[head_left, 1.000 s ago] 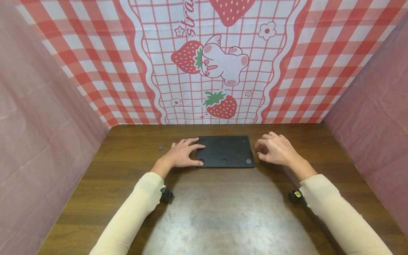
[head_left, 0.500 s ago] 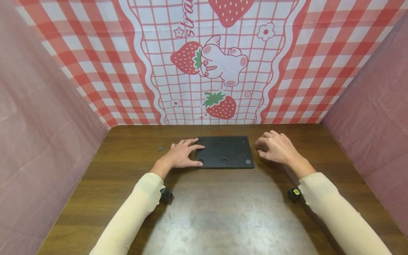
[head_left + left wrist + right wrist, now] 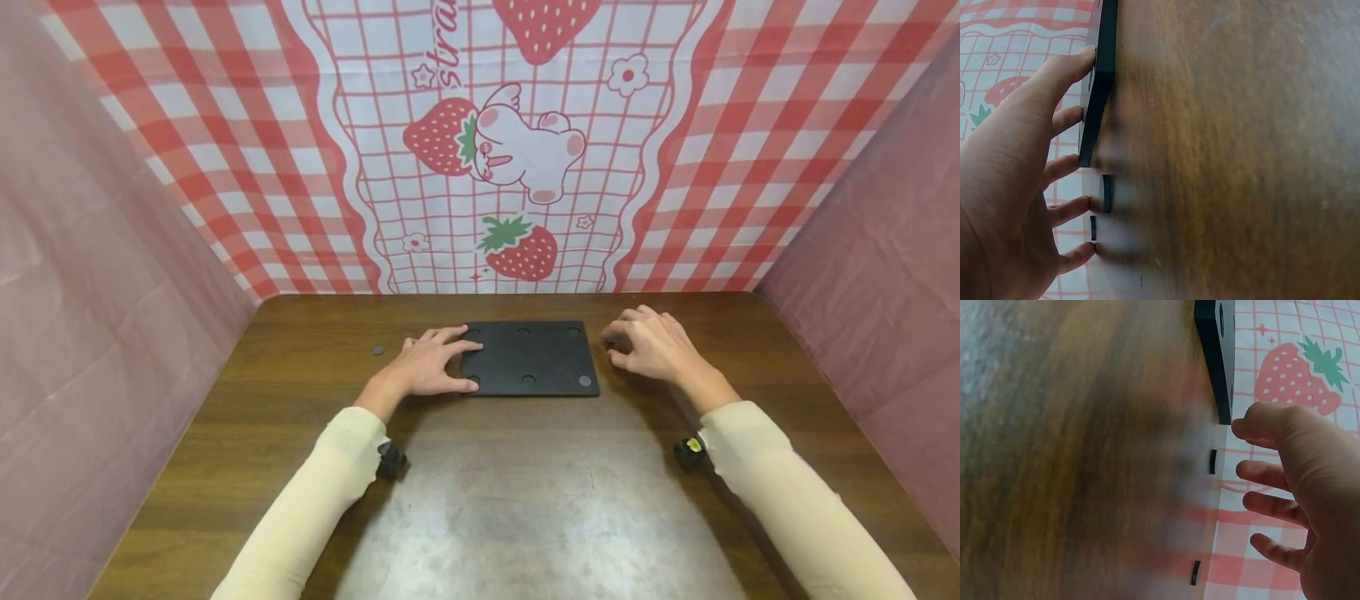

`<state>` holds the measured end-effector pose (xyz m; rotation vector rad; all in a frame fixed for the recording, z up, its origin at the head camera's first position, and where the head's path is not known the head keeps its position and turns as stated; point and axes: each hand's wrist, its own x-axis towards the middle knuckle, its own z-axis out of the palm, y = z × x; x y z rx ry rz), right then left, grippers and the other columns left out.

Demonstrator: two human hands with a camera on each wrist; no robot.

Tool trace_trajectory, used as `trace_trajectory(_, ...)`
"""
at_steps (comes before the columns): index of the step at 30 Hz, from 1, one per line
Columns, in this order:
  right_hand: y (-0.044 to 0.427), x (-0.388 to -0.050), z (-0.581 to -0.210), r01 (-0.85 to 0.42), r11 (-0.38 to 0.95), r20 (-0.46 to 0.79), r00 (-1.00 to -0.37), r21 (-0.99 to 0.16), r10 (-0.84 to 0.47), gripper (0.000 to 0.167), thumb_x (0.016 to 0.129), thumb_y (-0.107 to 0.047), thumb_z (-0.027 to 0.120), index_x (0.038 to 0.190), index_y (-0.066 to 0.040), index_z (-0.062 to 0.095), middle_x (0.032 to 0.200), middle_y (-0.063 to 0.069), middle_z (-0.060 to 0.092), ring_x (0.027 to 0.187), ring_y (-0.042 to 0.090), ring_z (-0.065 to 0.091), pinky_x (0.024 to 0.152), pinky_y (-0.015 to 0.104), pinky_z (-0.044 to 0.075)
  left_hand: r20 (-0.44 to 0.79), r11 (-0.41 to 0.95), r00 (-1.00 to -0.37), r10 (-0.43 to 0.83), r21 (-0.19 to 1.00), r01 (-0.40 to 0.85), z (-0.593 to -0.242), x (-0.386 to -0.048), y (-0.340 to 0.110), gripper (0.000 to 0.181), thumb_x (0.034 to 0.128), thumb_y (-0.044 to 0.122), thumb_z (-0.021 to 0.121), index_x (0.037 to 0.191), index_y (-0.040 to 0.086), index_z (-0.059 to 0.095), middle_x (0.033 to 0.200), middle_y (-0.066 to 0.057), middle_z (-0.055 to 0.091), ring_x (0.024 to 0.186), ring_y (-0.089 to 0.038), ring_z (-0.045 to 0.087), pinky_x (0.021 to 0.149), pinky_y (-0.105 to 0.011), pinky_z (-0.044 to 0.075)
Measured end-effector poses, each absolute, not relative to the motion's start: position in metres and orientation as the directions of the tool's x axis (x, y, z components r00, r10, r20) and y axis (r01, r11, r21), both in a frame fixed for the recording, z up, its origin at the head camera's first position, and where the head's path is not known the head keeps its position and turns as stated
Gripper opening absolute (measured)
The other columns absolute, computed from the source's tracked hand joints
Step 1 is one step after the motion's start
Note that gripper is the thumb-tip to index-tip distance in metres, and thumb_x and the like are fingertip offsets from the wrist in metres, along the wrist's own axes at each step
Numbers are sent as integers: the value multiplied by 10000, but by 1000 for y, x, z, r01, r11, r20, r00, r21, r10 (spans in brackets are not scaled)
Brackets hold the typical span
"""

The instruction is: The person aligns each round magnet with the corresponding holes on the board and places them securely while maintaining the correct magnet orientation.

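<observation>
A flat black rectangular board [image 3: 528,358] with several round recesses lies on the table. One grey disc [image 3: 585,381] fills the recess at its near right corner. My left hand [image 3: 427,364] rests on the board's left end, fingers spread and thumb at the near corner. Beyond these fingers, in the left wrist view, stand two small dark discs [image 3: 1105,194] on the table. Just right of the board hovers my right hand [image 3: 648,346], fingers loosely bent. A dark disc [image 3: 1213,461] lies below its fingers, apart from them; another disc [image 3: 1195,573] lies farther off.
A loose grey disc [image 3: 378,351] lies left of the left hand. The wooden table [image 3: 510,483] ends at a strawberry-patterned cloth [image 3: 525,167] behind, with pink curtains [image 3: 877,208] at the sides. Small black cameras [image 3: 391,460] sit on both wrists.
My right hand has shifted very slightly, and a dark disc now shows between its thumb and fingers in the head view. The left hand and board have stayed put.
</observation>
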<state>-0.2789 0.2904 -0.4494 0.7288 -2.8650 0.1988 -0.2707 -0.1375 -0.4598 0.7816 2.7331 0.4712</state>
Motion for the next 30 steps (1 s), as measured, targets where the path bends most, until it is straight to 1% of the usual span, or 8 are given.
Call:
trace_trajectory(12, 293, -285, -454, -451, 883, 161, -889, -131, -430, 297, 936, -200, 868, 1226, -135, 860, 1230, 129, 806, 1135, 359, 690, 839, 560, 555, -186, 804, -816, 548, 386, 452, -457, -271, -136, 806, 1029, 614, 740, 1735, 343, 461, 1913, -56, 218, 1754, -452, 235, 1313, -859, 200)
trace_trajectory(22, 291, -289, -454, -431, 891, 132, -901, -146, -414, 324, 941, -186, 874, 1259, -121, 854, 1283, 159, 797, 1142, 375, 683, 872, 581, 569, -176, 802, -815, 552, 381, 460, -458, -270, -137, 798, 1034, 614, 734, 1733, 340, 465, 1910, -63, 227, 1749, -460, 247, 1305, -864, 209)
trace_trajectory(30, 289, -295, -453, -426, 892, 104, -904, -149, -415, 321, 944, -175, 866, 1261, -124, 856, 1271, 148, 794, 1147, 370, 675, 874, 590, 574, -178, 802, -816, 549, 385, 456, -455, -270, -137, 803, 1029, 608, 743, 1732, 335, 467, 1912, -62, 224, 1750, -460, 242, 1308, -870, 196)
